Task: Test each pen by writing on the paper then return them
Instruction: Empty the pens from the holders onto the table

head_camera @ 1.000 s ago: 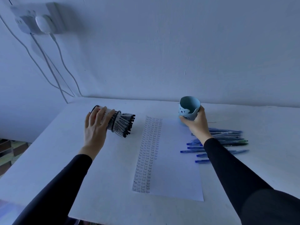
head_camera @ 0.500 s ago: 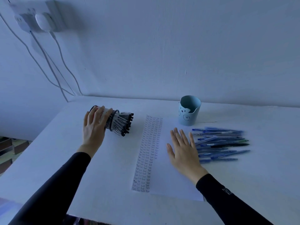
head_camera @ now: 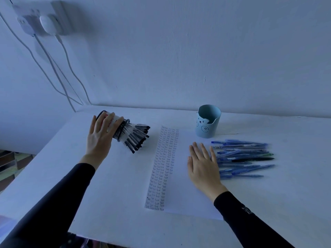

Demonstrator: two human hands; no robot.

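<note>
Right now the left hand (head_camera: pixel 100 138) lies on top of a pen holder (head_camera: pixel 117 127) that is tipped on its side at the far left of the white table (head_camera: pixel 277 203). Its fingers stretch nearly straight over the holder's round wall, lightly spread; the thumb is out of sight, so whether it hooks underneath cannot be told. The holder's mouth faces right and near, and a thick bunch of black-capped pens (head_camera: pixel 138 139) sticks out of it onto the table.

The right hand (head_camera: pixel 203 164) rests palm down on the right part of the paper (head_camera: pixel 180 190), fingers straight and fanned, holding nothing. Its outer fingers touch the left ends of the blue pens (head_camera: pixel 245 158), which lie in a loose heap on the table just right of the sheet, mostly pointing left to right. One or two darker pens lie among them.

The paper sits in the middle of the table between the two hands, long side running near to far. A narrow column of small handwritten "Test" words (head_camera: pixel 163 169) fills its left edge from top to bottom.

A light blue cup (head_camera: pixel 208 123) with a bear face stands upright by the wall, just beyond the blue pens and the far right corner of the paper.

On the wall at far left a white power strip (head_camera: pixel 41 21) hangs with white cables (head_camera: pixel 53 68) running down
</note>
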